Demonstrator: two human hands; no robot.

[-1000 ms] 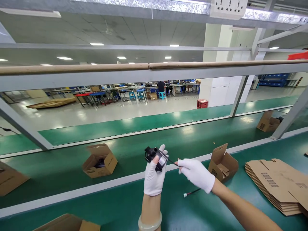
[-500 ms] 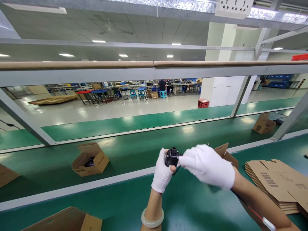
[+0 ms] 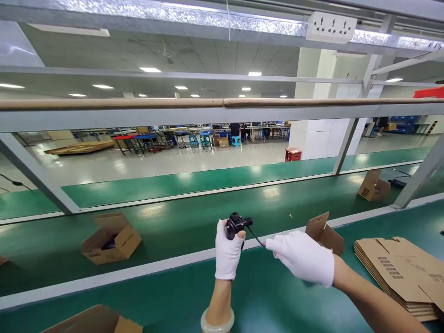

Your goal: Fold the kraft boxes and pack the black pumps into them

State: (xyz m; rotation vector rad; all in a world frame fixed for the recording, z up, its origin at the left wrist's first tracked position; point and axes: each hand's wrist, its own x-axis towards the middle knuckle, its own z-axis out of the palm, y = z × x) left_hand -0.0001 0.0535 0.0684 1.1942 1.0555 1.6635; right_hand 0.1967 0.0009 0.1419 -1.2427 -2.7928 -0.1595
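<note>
My left hand [image 3: 227, 252], in a white glove with bare fingertips showing, grips a small black device [image 3: 236, 225] with a round knob on top and a short stub pointing right. From the device a thin black cable [image 3: 255, 237] runs down to the right. My right hand [image 3: 301, 256], also gloved, pinches this cable between thumb and fingers, a little apart from the device. Both hands are above the near green bench, by its pale edge strip. What the device is exactly, I cannot tell.
An open carton [image 3: 111, 240] with something dark inside stands on the green belt at left. Another open carton [image 3: 325, 235] is behind my right hand, and one [image 3: 373, 186] farther right. Flattened cartons [image 3: 398, 273] are stacked at right. A carton flap [image 3: 93, 320] shows at lower left.
My right hand has moved off the device's side, down and right, onto its cable. My left hand has shifted slightly left with the device. The cartons on the belt have slid left.
</note>
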